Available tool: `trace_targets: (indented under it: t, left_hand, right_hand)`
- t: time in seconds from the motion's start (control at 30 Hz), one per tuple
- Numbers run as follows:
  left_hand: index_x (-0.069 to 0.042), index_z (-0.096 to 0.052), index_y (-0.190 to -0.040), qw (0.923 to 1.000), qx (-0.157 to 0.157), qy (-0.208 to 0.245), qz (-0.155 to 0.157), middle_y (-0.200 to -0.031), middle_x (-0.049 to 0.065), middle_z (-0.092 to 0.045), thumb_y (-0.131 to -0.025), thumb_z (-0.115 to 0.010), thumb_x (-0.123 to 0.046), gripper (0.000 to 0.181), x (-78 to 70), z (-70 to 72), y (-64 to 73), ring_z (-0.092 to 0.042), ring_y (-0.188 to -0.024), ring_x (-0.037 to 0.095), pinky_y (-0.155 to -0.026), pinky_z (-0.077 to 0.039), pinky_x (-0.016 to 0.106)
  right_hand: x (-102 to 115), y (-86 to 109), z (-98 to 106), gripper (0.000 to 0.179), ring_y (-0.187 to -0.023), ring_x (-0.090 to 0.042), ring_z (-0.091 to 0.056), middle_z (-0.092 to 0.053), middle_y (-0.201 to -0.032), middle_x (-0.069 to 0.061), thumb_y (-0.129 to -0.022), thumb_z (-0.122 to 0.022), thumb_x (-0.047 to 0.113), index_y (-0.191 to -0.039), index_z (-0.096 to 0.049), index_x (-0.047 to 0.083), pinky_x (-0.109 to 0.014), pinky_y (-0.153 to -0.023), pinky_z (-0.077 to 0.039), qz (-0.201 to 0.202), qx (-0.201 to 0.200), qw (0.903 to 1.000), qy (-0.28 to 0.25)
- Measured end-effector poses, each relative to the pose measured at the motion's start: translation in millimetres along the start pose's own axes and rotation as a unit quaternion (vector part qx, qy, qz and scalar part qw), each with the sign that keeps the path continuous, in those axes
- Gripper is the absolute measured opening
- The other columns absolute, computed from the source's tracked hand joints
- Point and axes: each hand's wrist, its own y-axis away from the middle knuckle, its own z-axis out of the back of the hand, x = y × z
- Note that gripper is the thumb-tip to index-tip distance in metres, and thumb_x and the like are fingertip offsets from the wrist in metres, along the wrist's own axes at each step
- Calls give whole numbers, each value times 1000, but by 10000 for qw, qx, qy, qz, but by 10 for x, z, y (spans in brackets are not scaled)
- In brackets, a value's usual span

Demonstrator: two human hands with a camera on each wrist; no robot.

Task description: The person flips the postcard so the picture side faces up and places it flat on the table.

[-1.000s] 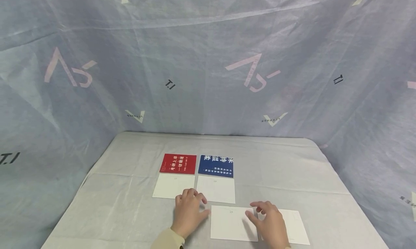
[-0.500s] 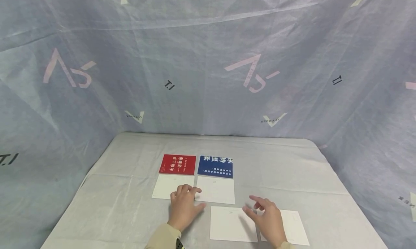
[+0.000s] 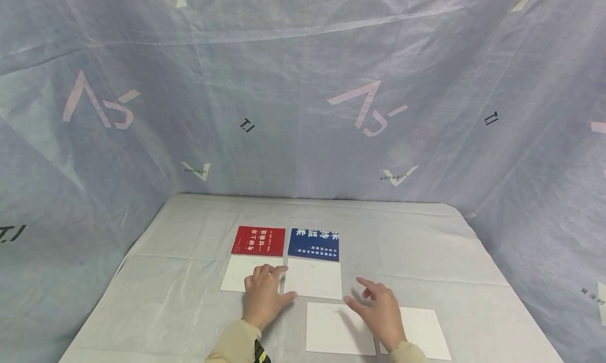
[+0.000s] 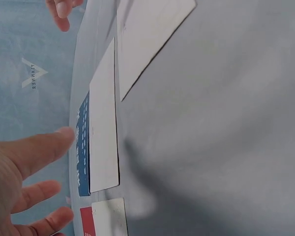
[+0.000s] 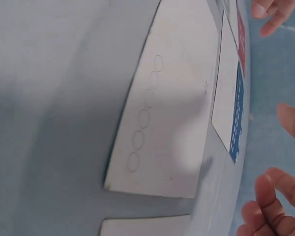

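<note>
Head view: my left hand (image 3: 264, 301) and right hand (image 3: 380, 314), half-spread, hold nothing; 2 white cards (image 3: 331, 332) lie near my right hand.

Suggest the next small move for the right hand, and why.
Probably lower the right hand to the front-left white card: the hand is empty, hovers partly over that card in the head view, and the card lies flat, with the left hand farther off to the side.
</note>
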Motion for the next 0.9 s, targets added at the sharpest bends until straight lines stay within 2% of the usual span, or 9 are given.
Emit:
trace_targets:
  t: [0.13,0.47,0.9]
  left_hand:
    - [-9,-69,-126,10000,-29,-1,-8,-109,11,-62,-71,-91,-32,63,21,1,-43,-53,-110,33,-89,-37,51]
    - [-6,-70,-123,9999,-107,-37,6,-101,10,-60,-69,-92,-30,63,76,-49,-114,-52,-107,32,-86,-36,49]
    - [-3,-70,-122,9999,-64,-142,0,-105,14,-60,-68,-94,-26,63,98,-134,-229,-50,-108,33,-84,-35,48]
  right_hand:
    - [12,-44,-33,59,-82,-18,-52,-62,-89,-4,-78,-87,34,-125,-70,2,-36,-74,-43,148,-7,9999,-36]
    - [37,-122,-92,61,-85,-23,-55,-63,-88,-5,-76,-89,32,-124,-69,0,-40,-77,-46,216,79,9997,23]
    - [63,-292,-205,66,-82,-23,-53,-62,-87,-8,-73,-90,31,-124,-67,-3,-41,-75,-47,380,283,9984,296]
